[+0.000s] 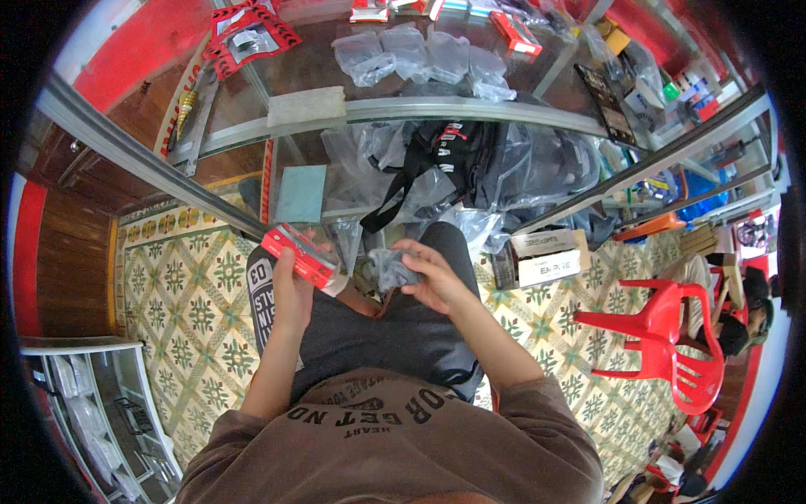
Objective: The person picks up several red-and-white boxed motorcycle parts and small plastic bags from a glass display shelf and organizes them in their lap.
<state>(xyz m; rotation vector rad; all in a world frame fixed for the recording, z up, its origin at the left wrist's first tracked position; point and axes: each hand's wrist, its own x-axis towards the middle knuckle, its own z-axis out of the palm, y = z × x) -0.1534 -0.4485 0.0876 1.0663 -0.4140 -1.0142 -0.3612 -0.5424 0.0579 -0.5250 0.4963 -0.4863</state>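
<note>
My left hand (293,297) grips a small red and white cardboard box (303,259), tilted over my left thigh. One long side of the box looks dark, and its lower right end is pale. A small dark item in a clear plastic bag (391,268) is pinched in the fingers of my right hand (437,277). The plastic hides what the item is. A short gap separates it from the box, and both are held above my lap. Behind them, a glass display case (403,110) stands before my knees.
Several plastic-wrapped packets (403,55) lie on the upper glass shelf. Below are a black bag (463,157) and a light blue pad (302,193). White cartons (548,268) sit to the right, with a red plastic chair (674,340) beyond. Another person (699,296) is at far right.
</note>
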